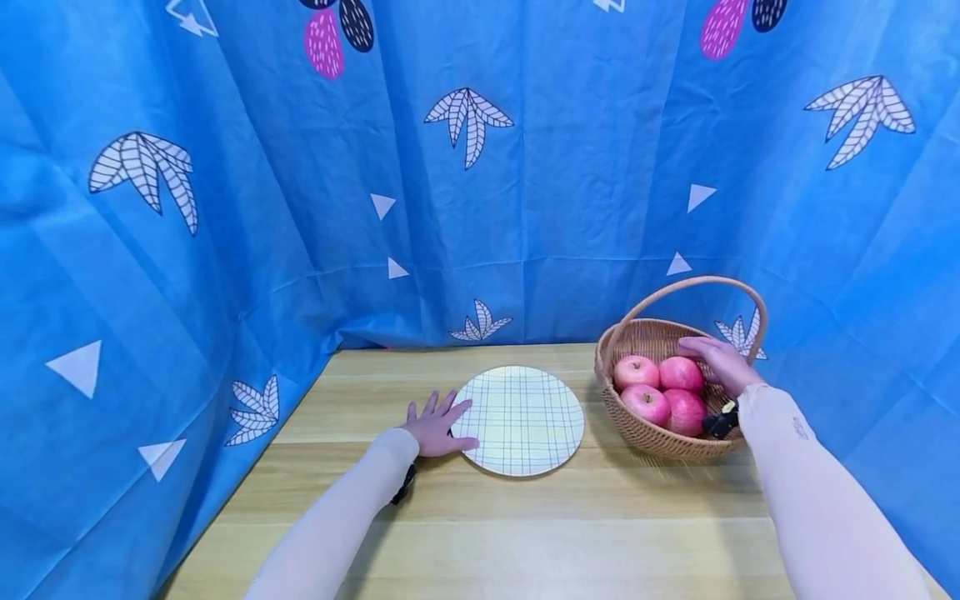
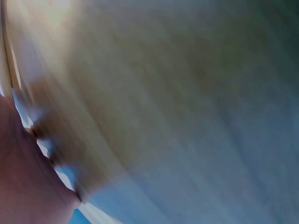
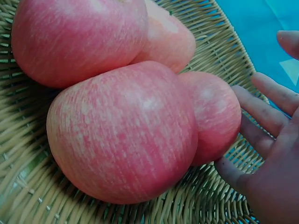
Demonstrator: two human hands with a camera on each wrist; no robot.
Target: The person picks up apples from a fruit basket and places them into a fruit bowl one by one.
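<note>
My left hand [image 1: 437, 427] lies at the left rim of a round plate [image 1: 528, 421] with a blue-green grid pattern, its fingers spread. In the left wrist view only part of the left palm [image 2: 28, 177] shows beside a blurred, close wooden surface. At the right, my right hand [image 1: 720, 362] reaches in over a wicker basket [image 1: 648, 437] holding several red apples [image 1: 647, 404]. As the right wrist view shows, its fingers are extended and spread, with fingertips right at the side of the back right apple [image 3: 215, 116].
The basket's tall arched handle [image 1: 697, 281] rises above the right forearm and the apples. Plate and basket stand on a light wooden table [image 1: 525, 533]. A blue patterned curtain [image 1: 585, 183] encloses the back and both sides.
</note>
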